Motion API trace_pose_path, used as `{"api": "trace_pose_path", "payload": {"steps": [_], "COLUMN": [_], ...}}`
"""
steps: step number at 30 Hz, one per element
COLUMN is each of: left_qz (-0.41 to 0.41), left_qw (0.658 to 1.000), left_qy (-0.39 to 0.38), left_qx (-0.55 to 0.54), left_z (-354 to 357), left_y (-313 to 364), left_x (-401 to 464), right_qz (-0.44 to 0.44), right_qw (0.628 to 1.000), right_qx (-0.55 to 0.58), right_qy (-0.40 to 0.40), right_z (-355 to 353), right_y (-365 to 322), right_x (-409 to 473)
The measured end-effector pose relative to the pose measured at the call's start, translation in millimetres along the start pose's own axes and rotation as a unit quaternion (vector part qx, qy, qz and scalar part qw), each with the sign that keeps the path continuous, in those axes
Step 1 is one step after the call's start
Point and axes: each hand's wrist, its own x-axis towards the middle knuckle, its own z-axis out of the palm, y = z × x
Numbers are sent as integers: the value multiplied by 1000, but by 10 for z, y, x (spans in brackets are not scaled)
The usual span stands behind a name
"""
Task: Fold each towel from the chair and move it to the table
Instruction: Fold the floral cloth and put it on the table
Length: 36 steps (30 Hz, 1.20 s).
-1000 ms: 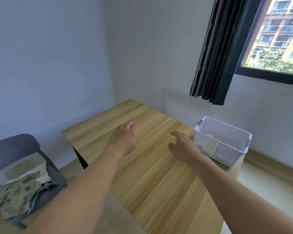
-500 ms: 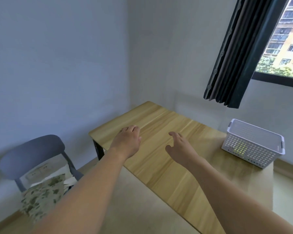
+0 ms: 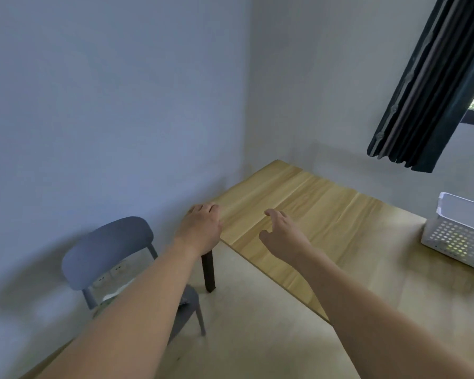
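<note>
One head-worn view looks forward and down from near, facing the desk (image 3: 326, 220) corner and chair (image 3: 107, 250) at left.

A light wooden desk (image 3: 326, 214) is standing in the corner of the room, its far edges lying close to the two walls, and one dark leg (image 3: 208, 272) is showing under its near left corner. A white perforated basket (image 3: 457, 236) is sitting on the desk's right side, partly cut off by the picture's edge. A grey chair (image 3: 107, 250) is standing on the pale floor (image 3: 257, 337) just left of the desk, its back toward the wall. Something pale and patterned, a towel (image 3: 108, 298) as far as the blur allows, is lying on the chair's seat, mostly hidden behind a forearm.
</note>
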Motion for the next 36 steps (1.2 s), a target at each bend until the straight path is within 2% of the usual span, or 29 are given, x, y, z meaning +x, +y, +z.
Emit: {"api": "trace_pose_path", "payload": {"steps": [5, 11, 14, 17, 23, 28, 32, 36], "left_qz": [7, 6, -1, 2, -15, -43, -77, -85], "left_qw": [1000, 1000, 1000, 999, 994, 981, 967, 949], "left_qy": [-2, -21, -20, -52, -100, -158, -216, -287], "left_qx": [-1, 13, 8, 6, -37, -104, -114, -98], "left_z": [-165, -212, -112, 53, 446, 1256, 2342, 3451], "left_y": [-1022, -1831, -2136, -2533, -3549, -4306, -4871, -5300], "left_x": [37, 29, 0, -1, 174, 371, 358, 305], "right_qz": [21, 26, 16, 22, 77, 132, 136, 124], "right_qw": [999, 998, 998, 997, 990, 980, 972, 972], "right_qx": [25, 43, 49, 41, 67, 66, 43, 44], "right_qy": [4, -31, -48, -66, -95, -130, -185, -195], "right_z": [567, 1090, 1356, 1678, 2507, 3541, 4635, 5679], "right_y": [-753, -1350, -1534, -1711, -2023, -1997, -1685, -1290], "right_x": [240, 482, 660, 814, 1217, 1684, 2121, 2485]}}
